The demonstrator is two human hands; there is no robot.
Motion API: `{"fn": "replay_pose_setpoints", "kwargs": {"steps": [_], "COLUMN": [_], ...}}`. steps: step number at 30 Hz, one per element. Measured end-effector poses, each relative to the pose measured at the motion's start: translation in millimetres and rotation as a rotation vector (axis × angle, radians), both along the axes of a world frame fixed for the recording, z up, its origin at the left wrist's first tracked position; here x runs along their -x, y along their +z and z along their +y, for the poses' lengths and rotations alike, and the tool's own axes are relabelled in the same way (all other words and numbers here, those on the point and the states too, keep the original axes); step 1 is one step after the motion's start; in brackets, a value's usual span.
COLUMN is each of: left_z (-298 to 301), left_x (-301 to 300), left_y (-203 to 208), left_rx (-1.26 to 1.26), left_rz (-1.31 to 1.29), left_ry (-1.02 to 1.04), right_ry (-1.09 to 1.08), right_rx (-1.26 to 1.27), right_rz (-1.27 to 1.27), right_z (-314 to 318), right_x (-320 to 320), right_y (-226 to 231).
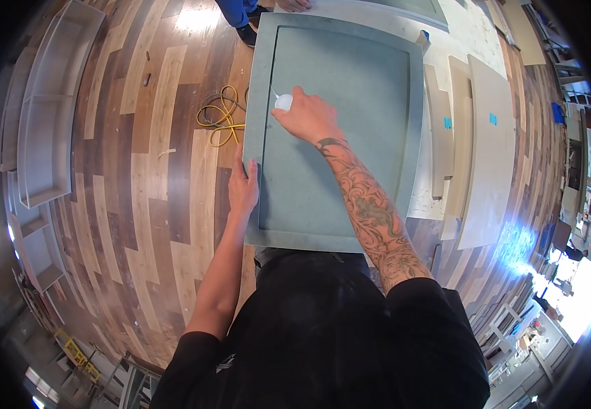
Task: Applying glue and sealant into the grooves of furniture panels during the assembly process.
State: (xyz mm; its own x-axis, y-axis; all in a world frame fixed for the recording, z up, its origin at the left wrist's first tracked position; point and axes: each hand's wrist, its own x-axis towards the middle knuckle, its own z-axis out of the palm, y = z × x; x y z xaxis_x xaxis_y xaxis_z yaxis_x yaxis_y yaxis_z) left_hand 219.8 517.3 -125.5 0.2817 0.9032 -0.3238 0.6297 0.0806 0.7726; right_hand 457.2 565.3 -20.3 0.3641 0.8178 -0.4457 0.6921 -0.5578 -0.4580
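A grey-green panel door with a recessed centre and raised frame lies flat in front of me. My right hand is closed around a white squeeze bottle over the door's left side. The bottle's thin nozzle points at the inner edge of the left frame strip; whether the tip touches it is hard to tell. My left hand rests against the door's left edge, fingers stretched along it and thumb apart.
A yellow cord lies coiled on the wood floor left of the door. Pale boards with blue tape sit at the right. Another person's hand and leg show beyond the door. White shelf units stand far left.
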Motion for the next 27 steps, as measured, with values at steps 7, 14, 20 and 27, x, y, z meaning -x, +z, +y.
{"fn": "replay_pose_setpoints", "kwargs": {"steps": [7,14,20,27], "left_z": [2.2,4.8,6.3,7.3], "left_x": [-0.1,0.8,-3.6,-0.2], "left_y": [-4.0,-5.9,3.9,-2.6], "left_rx": [-0.026,-0.016,0.089,0.062], "left_rz": [0.001,0.000,-0.037,-0.032], "left_ry": [0.004,0.004,0.037,0.041], "right_ry": [0.002,0.023,0.029,0.049], "right_rx": [0.009,0.019,0.013,0.037], "right_rz": [0.015,0.017,0.006,0.027], "right_z": [-3.3,-7.8,-10.7,-11.8], "right_x": [2.9,5.7,6.2,10.6], "right_y": [0.1,1.7,-4.4,2.4]}}
